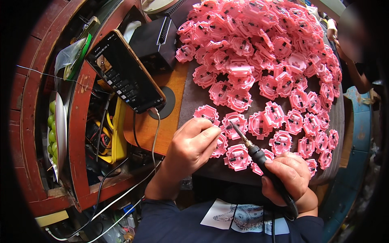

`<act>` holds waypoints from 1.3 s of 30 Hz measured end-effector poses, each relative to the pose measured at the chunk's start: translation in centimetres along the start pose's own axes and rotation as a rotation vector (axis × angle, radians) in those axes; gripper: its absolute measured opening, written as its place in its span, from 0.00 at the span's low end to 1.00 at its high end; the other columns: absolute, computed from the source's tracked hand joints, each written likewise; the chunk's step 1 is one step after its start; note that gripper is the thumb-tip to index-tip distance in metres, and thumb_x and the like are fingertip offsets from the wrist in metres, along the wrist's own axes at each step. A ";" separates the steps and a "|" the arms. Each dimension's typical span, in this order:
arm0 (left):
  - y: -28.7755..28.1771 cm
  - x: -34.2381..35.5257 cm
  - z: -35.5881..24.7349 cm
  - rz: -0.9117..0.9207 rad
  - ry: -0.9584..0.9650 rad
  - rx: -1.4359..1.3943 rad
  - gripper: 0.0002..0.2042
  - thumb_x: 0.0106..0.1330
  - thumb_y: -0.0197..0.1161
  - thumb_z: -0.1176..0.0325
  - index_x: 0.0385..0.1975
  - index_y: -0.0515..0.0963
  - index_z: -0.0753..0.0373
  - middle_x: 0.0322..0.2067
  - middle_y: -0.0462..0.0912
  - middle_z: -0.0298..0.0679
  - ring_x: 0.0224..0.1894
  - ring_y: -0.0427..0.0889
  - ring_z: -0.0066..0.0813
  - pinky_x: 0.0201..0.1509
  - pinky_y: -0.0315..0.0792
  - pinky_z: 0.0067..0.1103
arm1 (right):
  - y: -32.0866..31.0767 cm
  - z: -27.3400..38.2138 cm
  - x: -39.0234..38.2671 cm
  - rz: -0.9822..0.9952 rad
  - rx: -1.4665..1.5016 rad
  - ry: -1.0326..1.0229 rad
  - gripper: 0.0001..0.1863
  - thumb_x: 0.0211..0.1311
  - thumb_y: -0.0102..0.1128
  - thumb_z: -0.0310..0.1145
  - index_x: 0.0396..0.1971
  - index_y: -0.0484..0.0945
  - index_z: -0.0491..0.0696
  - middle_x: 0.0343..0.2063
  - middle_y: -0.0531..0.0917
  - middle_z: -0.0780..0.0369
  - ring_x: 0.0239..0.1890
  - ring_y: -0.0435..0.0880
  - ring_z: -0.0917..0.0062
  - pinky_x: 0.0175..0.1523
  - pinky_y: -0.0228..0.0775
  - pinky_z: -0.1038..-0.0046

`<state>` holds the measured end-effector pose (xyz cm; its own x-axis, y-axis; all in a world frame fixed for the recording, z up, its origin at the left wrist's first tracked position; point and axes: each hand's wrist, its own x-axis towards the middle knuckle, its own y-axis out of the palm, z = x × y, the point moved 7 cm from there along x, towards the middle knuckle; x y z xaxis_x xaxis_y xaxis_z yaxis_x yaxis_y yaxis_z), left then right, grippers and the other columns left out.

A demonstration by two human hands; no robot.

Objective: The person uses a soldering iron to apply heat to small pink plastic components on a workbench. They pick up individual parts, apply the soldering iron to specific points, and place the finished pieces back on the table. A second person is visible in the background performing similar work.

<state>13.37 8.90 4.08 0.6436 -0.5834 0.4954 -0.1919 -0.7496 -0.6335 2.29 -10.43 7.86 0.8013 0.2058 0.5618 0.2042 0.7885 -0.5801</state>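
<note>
My right hand [288, 177] grips a soldering iron [263, 162] by its black handle. The iron's metal tip slants up and left over a pink plastic housing [235, 124] with small dark and silvery parts inside. Close to that tip, my left hand [192, 142] is closed in a pinch. A short thin strand, apparently solder wire [225, 126], sticks out from its fingertips toward the tip; whether tip and strand touch is too small to tell. Similar housings lie around both hands, one partly behind my left fingers.
A big heap of pink housings [259, 36] covers the far part of the dark work surface [192, 93]. At left, a phone [125, 73] stands on a round base by a black box [152, 44], its cable hanging down. Another person's arm [352, 69] shows far right.
</note>
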 end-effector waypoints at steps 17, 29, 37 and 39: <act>0.3 0.3 0.0 0.006 0.007 0.025 0.14 0.57 0.74 0.83 0.43 0.84 0.69 0.37 0.81 0.44 0.37 0.84 0.45 0.42 0.80 0.33 | 0.1 0.1 0.0 0.009 -0.005 -0.002 0.22 0.50 0.76 0.22 0.48 0.81 0.40 0.29 0.83 0.57 0.24 0.83 0.66 0.29 0.76 0.66; -0.2 0.2 -1.3 -0.010 0.035 0.005 0.11 0.58 0.75 0.81 0.40 0.84 0.68 0.37 0.82 0.44 0.36 0.85 0.43 0.40 0.80 0.32 | -1.4 0.3 -0.9 -0.034 -0.012 0.025 0.23 0.51 0.73 0.23 0.50 0.79 0.40 0.27 0.82 0.58 0.23 0.83 0.67 0.29 0.75 0.67; 0.8 0.8 -1.4 0.073 0.086 0.000 0.12 0.57 0.74 0.80 0.41 0.83 0.69 0.38 0.82 0.45 0.39 0.85 0.44 0.42 0.81 0.34 | -1.2 0.0 -1.5 -0.042 0.001 0.027 0.23 0.50 0.73 0.23 0.49 0.80 0.41 0.26 0.82 0.59 0.23 0.82 0.68 0.28 0.74 0.67; 0.8 0.8 -1.4 0.077 0.088 0.003 0.12 0.57 0.74 0.80 0.41 0.83 0.70 0.38 0.82 0.45 0.39 0.85 0.45 0.42 0.81 0.34 | -1.2 -0.1 -1.4 -0.049 0.009 0.023 0.22 0.50 0.73 0.23 0.49 0.80 0.40 0.26 0.82 0.59 0.23 0.82 0.68 0.28 0.74 0.67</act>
<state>12.69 7.40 4.76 0.5596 -0.6648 0.4949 -0.2363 -0.7004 -0.6735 0.98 -11.72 7.66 0.8033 0.1535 0.5755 0.2384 0.8026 -0.5469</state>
